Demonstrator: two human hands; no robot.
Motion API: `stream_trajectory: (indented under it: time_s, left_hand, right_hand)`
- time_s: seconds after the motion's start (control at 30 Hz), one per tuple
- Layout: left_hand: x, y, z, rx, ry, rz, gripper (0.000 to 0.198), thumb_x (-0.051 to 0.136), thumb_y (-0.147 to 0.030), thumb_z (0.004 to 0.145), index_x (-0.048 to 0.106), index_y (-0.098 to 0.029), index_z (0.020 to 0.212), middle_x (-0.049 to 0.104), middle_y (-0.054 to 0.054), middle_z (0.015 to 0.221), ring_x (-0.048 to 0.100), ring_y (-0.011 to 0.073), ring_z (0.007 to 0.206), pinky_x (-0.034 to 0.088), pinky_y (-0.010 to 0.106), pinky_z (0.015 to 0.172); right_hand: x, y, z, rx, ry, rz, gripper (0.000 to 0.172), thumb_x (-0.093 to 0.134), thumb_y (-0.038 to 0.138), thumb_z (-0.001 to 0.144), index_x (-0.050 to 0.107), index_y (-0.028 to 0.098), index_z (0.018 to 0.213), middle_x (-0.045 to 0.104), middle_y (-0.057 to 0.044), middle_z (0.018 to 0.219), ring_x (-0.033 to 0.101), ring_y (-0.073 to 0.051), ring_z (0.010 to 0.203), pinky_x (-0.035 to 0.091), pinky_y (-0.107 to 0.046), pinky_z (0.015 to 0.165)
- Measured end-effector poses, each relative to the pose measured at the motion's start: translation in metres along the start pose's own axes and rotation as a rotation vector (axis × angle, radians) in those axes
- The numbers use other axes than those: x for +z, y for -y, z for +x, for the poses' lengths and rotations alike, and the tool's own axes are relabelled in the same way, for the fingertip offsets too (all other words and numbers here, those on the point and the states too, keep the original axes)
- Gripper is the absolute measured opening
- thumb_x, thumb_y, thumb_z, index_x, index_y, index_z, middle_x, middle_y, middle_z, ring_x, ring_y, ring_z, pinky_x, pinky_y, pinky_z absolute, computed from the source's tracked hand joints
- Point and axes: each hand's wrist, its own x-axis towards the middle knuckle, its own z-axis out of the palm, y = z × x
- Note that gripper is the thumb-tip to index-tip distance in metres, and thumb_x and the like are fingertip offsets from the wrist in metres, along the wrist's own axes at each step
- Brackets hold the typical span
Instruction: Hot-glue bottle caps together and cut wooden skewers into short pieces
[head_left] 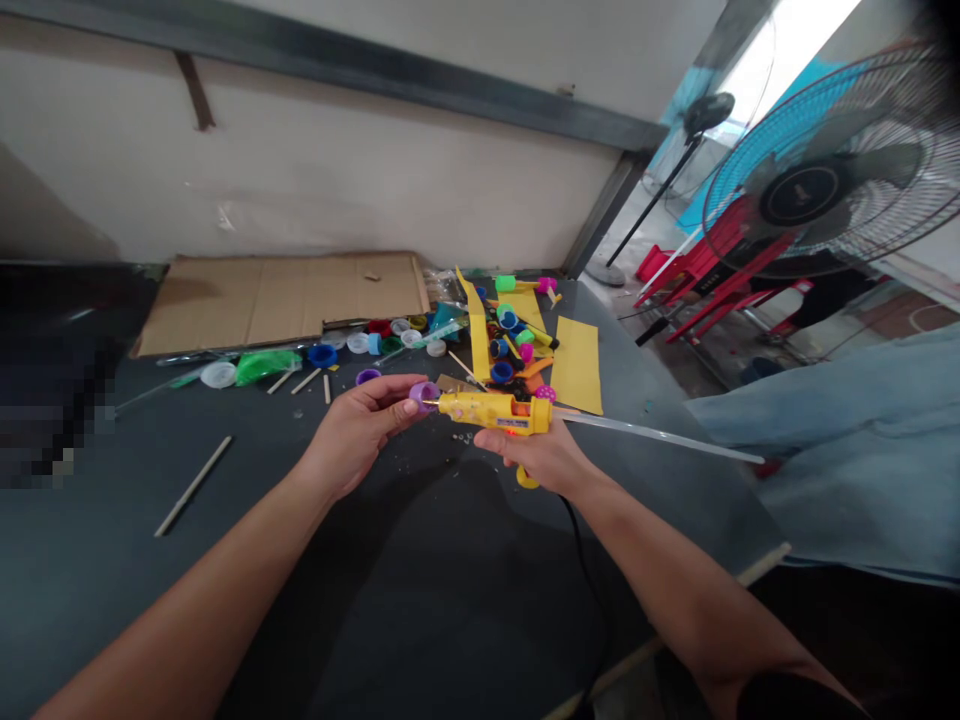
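Left side: a bare, smooth-contoured left forearm [217,580], broad at the near left and tapering evenly to a slim wrist; beyond it a bare left hand [356,430] with slender fingers and a short thumbnail [410,407]. Right side: a bare right forearm [660,550] of similar taper, and a bare right hand [544,455], partly hidden. Near right: a black cloth sleeve [784,698] with a curved edge, its weave, I find, too dark to distinguish.
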Motion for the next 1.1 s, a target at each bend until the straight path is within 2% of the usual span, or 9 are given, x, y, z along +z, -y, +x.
stream_trajectory:
  time_s: [0.33,0.47,0.63,0.93,1.1]
  left_hand:
    - [-0.0012,0.0,-0.0004,-0.001,0.001,0.002,0.03,0.078,-0.024,0.07,0.073,-0.022,0.099,0.074,0.002,0.096,0.066,0.0116,0.087,0.052,0.023,0.082]
    - [-0.0001,0.0002,-0.0001,-0.013,0.003,0.039,0.031,0.079,-0.024,0.069,0.073,-0.022,0.099,0.074,0.002,0.095,0.066,0.0113,0.086,0.051,0.022,0.08]
    - [0.0015,0.0003,-0.0008,-0.013,0.007,0.063,0.033,0.079,-0.025,0.067,0.072,-0.023,0.099,0.074,0.001,0.095,0.065,0.0116,0.086,0.05,0.022,0.079]
    - [0.0004,-0.0007,-0.0018,-0.023,0.011,0.058,0.031,0.078,-0.023,0.069,0.072,-0.023,0.1,0.073,0.002,0.097,0.065,0.012,0.088,0.051,0.023,0.08]
    - [0.0006,0.0,-0.0007,-0.024,0.003,0.022,0.029,0.077,-0.023,0.07,0.073,-0.022,0.099,0.073,0.002,0.097,0.066,0.0114,0.086,0.052,0.023,0.081]
  right_hand:
    - [-0.0015,-0.0019,0.001,0.025,0.016,-0.016,0.036,0.073,0.048,0.068,0.071,0.019,0.09,0.059,0.0,0.063,0.047,-0.009,0.05,0.041,-0.021,0.042]
    - [-0.0014,0.0014,0.0002,0.02,-0.016,0.024,0.035,0.074,0.046,0.067,0.071,0.019,0.088,0.061,0.0,0.067,0.047,-0.008,0.05,0.042,-0.022,0.044]
    - [-0.0025,0.0061,-0.0002,0.018,-0.033,0.021,0.031,0.073,0.045,0.067,0.07,0.018,0.084,0.056,0.002,0.06,0.045,-0.008,0.048,0.04,-0.021,0.044]
    - [-0.0025,0.008,0.0007,0.026,-0.037,-0.002,0.032,0.071,0.044,0.068,0.07,0.019,0.088,0.052,0.003,0.056,0.043,-0.007,0.046,0.035,-0.02,0.04]
    - [-0.0018,0.0059,-0.0001,0.053,-0.008,0.002,0.035,0.072,0.046,0.068,0.07,0.019,0.09,0.056,0.001,0.06,0.045,-0.008,0.047,0.036,-0.02,0.039]
